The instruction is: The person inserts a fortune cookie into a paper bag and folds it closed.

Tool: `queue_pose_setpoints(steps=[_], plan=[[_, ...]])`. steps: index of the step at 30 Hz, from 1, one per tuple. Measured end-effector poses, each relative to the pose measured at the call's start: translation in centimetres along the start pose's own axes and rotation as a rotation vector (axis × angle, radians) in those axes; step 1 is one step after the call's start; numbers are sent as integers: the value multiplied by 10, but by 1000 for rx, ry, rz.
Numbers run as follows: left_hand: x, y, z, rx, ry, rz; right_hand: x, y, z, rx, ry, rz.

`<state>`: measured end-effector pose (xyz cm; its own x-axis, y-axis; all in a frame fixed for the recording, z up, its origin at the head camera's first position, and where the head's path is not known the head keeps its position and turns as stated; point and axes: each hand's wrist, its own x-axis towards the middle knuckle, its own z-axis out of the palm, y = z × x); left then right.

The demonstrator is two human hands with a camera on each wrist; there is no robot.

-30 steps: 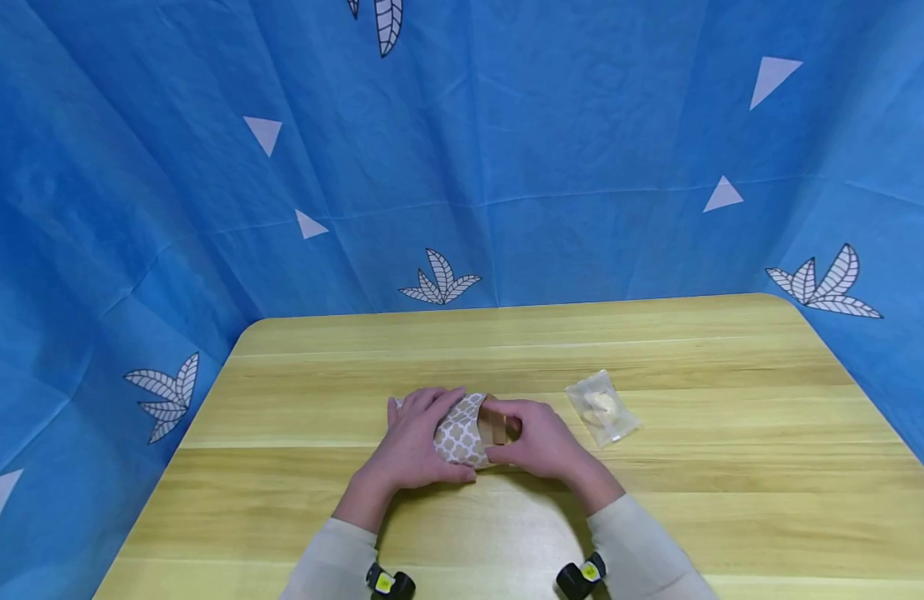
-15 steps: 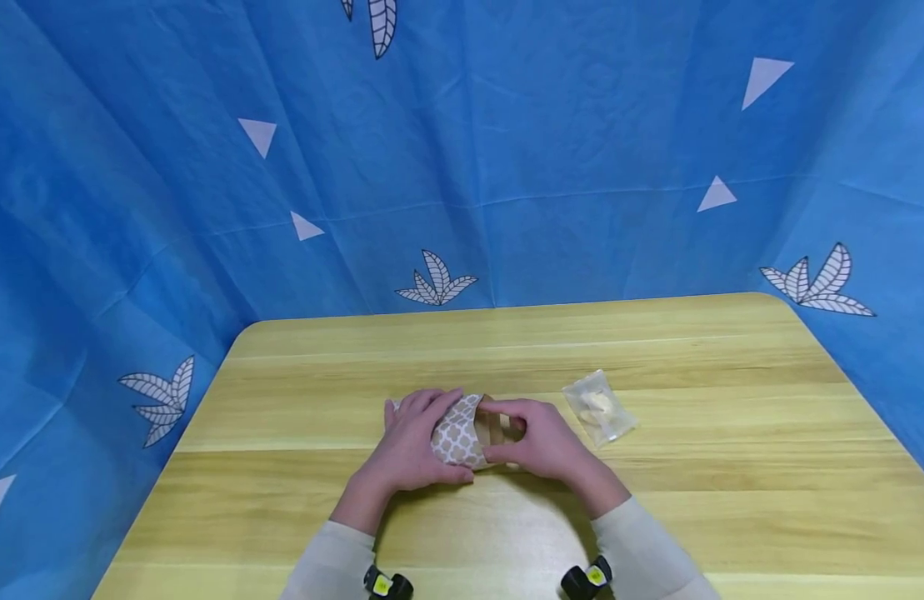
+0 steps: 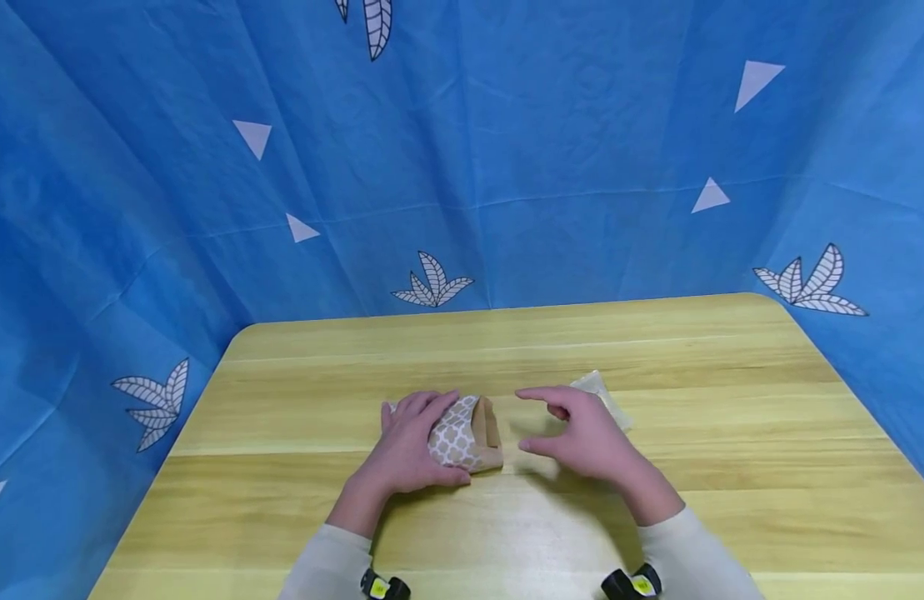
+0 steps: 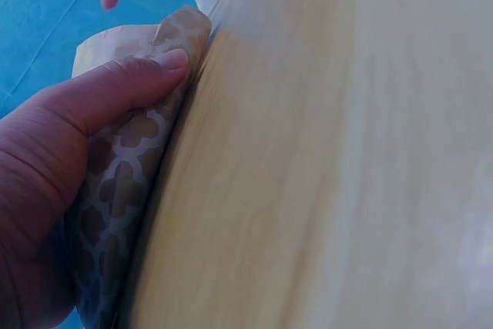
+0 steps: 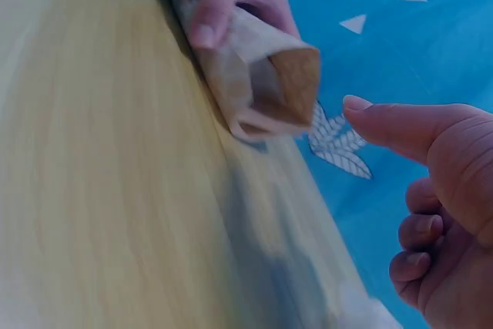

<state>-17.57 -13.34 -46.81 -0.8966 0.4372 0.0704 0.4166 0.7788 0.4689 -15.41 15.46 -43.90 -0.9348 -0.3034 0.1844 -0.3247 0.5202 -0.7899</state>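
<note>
A brown paper bag (image 3: pixel 454 437) with a white lattice print lies on its side on the table, its mouth facing right. My left hand (image 3: pixel 412 442) grips it from above, the thumb along the near side, as the left wrist view also shows with the bag (image 4: pixel 127 167). In the right wrist view the bag's mouth (image 5: pixel 296 82) gapes, showing plain brown paper inside. Just to its right, apart from the bag, is my right hand (image 3: pixel 585 429), holding nothing. Its thumb and index finger are spread while the other fingers curl in.
A clear plastic packet (image 3: pixel 596 385) with pale contents lies behind my right hand, partly hidden by it. The wooden table (image 3: pixel 282 500) ends at a blue patterned curtain (image 3: pixel 462 150). Each sleeve carries a small black device.
My right hand has come out of the bag's mouth and moved right, now covering part of the packet. The left hand keeps its grip on the bag.
</note>
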Motion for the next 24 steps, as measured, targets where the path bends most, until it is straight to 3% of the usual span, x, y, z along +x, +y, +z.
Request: queue_pose_setpoints(steps=[12,24], plan=[[-1,1,-1,-4,8,9,-18,33,-42,-30,78,117],[0,2,-1,1,-11,-13,-32,57,-60,-125,94,207]])
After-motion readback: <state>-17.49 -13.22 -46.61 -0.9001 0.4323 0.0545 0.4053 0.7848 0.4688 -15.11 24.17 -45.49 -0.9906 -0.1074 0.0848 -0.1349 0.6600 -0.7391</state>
